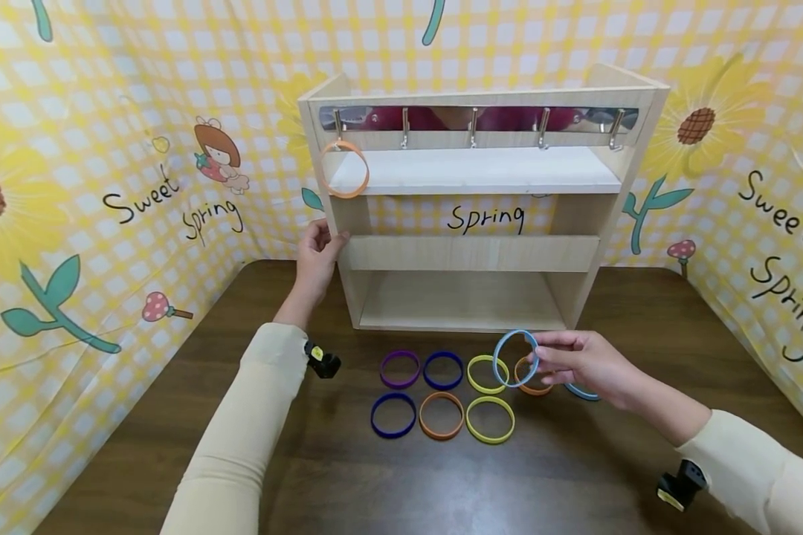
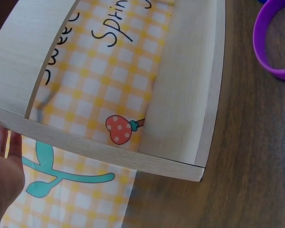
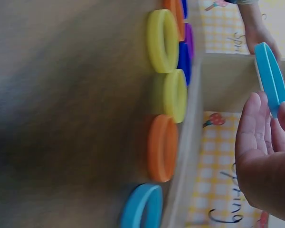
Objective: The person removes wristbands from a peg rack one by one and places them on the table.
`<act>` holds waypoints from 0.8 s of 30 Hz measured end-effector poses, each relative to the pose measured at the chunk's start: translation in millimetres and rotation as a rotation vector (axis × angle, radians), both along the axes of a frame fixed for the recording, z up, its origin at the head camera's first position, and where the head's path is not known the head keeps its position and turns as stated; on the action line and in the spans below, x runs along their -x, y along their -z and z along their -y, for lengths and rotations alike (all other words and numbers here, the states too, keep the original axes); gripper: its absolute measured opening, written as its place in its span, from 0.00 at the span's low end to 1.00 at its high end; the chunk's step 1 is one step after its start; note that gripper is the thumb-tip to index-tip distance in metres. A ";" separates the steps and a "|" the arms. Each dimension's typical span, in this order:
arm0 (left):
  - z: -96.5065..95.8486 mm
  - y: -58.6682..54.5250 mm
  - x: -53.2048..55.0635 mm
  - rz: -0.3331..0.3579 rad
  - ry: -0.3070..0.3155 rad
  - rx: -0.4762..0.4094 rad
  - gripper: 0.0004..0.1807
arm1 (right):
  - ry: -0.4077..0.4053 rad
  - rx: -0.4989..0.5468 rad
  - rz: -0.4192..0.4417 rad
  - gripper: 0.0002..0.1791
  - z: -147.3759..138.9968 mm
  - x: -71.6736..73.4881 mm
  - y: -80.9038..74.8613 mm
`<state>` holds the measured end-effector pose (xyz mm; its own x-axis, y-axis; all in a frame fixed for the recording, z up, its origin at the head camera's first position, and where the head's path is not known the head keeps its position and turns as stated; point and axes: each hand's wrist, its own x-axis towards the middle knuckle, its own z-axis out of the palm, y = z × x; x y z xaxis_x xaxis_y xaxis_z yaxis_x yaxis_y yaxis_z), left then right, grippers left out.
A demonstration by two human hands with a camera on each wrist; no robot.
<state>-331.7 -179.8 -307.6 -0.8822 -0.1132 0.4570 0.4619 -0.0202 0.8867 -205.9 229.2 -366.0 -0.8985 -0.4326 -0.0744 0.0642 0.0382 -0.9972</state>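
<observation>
My right hand (image 1: 592, 364) pinches a light blue silicone wristband (image 1: 496, 364) between thumb and fingertips, raised above the table; the right wrist view shows this wristband (image 3: 270, 78) edge-on. At the left side of a wooden shelf (image 1: 471, 253), my left hand (image 1: 314, 260) grips the side panel, thumb at its front edge. From the leftmost hook (image 1: 337, 126) on the shelf's metal strip hangs an orange wristband (image 1: 343, 195). Under and beside the right hand lie a yellow wristband (image 1: 488, 391), another orange one (image 1: 535, 391) and another light blue one (image 1: 582, 394), the last partly hidden.
More wristbands lie before the shelf: purple (image 1: 400, 386), dark blue (image 1: 443, 387), and a front row of dark blue (image 1: 393, 435), orange (image 1: 442, 437) and yellow (image 1: 491, 441). Several other hooks (image 1: 473, 128) carry nothing. A checked cloth (image 1: 201, 89) surrounds the brown table (image 1: 294, 461).
</observation>
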 end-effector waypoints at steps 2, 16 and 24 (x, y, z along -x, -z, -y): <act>-0.4 0.0 -0.1 -0.002 0.002 0.001 0.20 | -0.005 -0.020 0.011 0.14 -5.4 -2.5 5.8; -0.1 0.6 1.1 -0.010 0.007 -0.008 0.20 | -0.066 -0.082 0.089 0.26 -31.7 -16.7 33.7; -0.2 0.5 0.8 -0.011 0.013 -0.007 0.20 | -0.105 -0.105 0.098 0.26 -38.9 -19.3 46.3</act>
